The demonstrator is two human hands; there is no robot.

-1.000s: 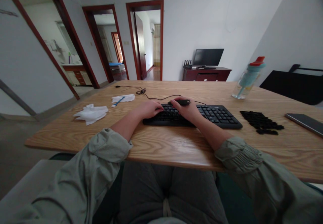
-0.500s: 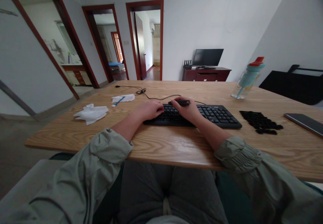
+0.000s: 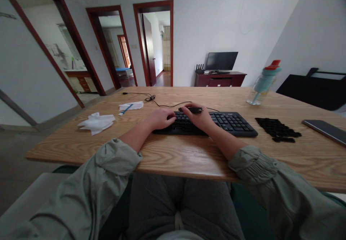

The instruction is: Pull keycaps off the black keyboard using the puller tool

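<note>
- The fingers of our right hand (image 3: pixel 200 118), in the middle of the frame, are closed around a slim black handheld tool (image 3: pixel 193 110); over the last second that grip has not changed.
- The fingers of our left hand (image 3: pixel 161 119) are curled in slightly more than a second ago, at the keyboard's left end; we cannot tell whether they pinch anything.
- Beneath both hands lies the long black plastic keyboard (image 3: pixel 238 124), at the centre of the frame, unmoved on the wood-grained table (image 3: pixel 173 160); we judge the work is staying on one small patch of it.
- Its thin black cable (image 3: pixel 167 106) trails behind toward the upper left.
- Right of centre, the small black pieces (image 3: pixel 278 127) lie grouped as they were.
- At left, the crumpled white tissue (image 3: pixel 97 123) also looks undisturbed; everything sits slightly farther left in our view, so we think the head turned a little.
</note>
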